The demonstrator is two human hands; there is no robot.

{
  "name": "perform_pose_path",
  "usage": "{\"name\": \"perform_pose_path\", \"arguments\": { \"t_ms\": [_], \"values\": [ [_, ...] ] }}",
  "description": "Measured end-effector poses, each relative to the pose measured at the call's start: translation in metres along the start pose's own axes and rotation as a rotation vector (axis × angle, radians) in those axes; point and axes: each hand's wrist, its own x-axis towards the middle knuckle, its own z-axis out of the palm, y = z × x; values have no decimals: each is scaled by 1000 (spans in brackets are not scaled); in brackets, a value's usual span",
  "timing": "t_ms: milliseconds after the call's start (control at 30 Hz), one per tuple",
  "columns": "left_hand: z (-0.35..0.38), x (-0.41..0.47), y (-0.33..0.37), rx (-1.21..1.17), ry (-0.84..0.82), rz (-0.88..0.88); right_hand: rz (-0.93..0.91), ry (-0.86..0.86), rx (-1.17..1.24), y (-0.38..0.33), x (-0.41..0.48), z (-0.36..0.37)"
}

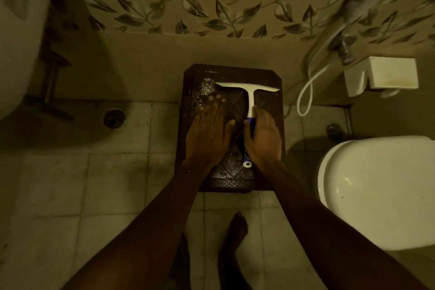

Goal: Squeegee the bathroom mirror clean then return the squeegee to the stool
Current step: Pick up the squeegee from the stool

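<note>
Squeegee [249, 99] is lying on the dark stool [268, 75], my right hand [263, 135] closing around its handle. My left hand [209, 129] is resting flat, fingers spread, beside it; a toilet [376, 193] is standing just right.

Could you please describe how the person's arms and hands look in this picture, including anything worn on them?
Both arms are bare from the bottom edge of the frame to the fingertips: no sleeves show. The left hand and the right hand wear no gloves, and no rings, watch or bracelets are visible. The dim light hides finer detail.
</note>
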Motion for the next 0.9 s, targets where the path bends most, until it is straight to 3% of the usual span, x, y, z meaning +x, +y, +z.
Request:
{"name": "perform_pose_path", "arguments": {
  "t_ms": [200,367,733,900],
  "values": [
    [6,7,-1,19,-11,18,283,-88,218,-11,12,-1],
    [-37,-5,16,-15,27,-35,467,28,517,-42,11,-33],
    [-227,-76,62,51,297,-194,234,-11,692,-181,-61,-187],
    [-297,-108,50,195,453,-244,82,-5,765,-248,-93,-212]
  ]
}}
